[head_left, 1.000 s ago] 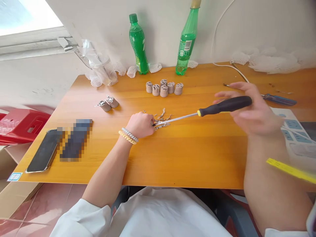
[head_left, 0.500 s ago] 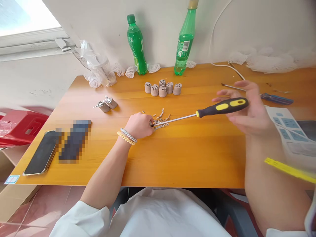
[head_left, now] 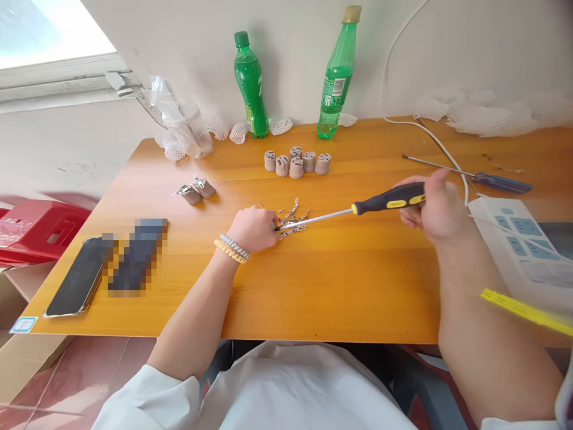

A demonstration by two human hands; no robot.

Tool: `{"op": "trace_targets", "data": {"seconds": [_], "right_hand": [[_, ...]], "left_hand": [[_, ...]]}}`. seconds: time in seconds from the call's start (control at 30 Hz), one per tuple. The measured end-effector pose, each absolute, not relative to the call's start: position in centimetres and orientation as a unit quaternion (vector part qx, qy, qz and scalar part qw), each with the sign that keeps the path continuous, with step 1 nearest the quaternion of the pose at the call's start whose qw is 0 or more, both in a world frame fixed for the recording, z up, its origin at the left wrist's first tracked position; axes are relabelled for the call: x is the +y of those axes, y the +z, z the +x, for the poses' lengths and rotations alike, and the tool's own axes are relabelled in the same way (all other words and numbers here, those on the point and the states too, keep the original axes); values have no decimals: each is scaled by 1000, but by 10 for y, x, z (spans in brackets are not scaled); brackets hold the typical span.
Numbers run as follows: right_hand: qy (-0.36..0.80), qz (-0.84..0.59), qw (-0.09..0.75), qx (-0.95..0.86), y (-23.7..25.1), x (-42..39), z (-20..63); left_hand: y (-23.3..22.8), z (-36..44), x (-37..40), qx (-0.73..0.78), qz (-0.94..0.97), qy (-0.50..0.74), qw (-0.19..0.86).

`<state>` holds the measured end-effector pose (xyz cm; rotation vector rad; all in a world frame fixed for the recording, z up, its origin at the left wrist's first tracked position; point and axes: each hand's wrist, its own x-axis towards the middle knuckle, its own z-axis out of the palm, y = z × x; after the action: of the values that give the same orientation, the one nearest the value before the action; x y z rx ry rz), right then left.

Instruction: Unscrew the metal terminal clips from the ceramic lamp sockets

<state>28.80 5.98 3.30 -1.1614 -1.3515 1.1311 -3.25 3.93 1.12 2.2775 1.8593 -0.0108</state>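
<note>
Hands first: the left hand (head_left: 253, 228) pinches a small, light metal contact plate (head_left: 289, 226) flat on the orange wooden table (head_left: 340, 280). It looks slippery and easy to bend, so edges are the place to hold. The right hand (head_left: 436, 209) is wrapped around the long black-and-yellow screwdriver (head_left: 358, 209), tip on the plate. Farther back sit grey ceramic sockets (head_left: 296, 162) and two green plastic bottles (head_left: 249, 85); their labels aren't readable.

My right hand (head_left: 436, 209), loose and open-fingered around the black-and-yellow-handled screwdriver (head_left: 358, 209) a second ago, has closed round the handle and dropped nearer the worktop (head_left: 335, 280)
</note>
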Motion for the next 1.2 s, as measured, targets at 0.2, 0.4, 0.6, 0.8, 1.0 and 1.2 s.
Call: {"op": "trace_targets", "data": {"seconds": [0.2, 0.4, 0.6, 0.8, 1.0, 1.2], "right_hand": [[518, -400, 465, -596, 35, 60, 293], [462, -474, 503, -556, 31, 63, 291], [502, -489, 462, -544, 28, 64, 293], [513, -381, 513, -573, 29, 60, 291], [446, -497, 497, -554, 27, 61, 291], [586, -334, 509, -535, 30, 58, 286]], "left_hand": [[10, -33, 40, 625, 775, -1, 97], [10, -33, 39, 626, 773, 3, 104], [11, -34, 39, 628, 771, 5, 102], [11, -35, 39, 632, 768, 22, 100], [12, -34, 39, 632, 768, 20, 98], [11, -32, 39, 631, 771, 19, 78]]}}
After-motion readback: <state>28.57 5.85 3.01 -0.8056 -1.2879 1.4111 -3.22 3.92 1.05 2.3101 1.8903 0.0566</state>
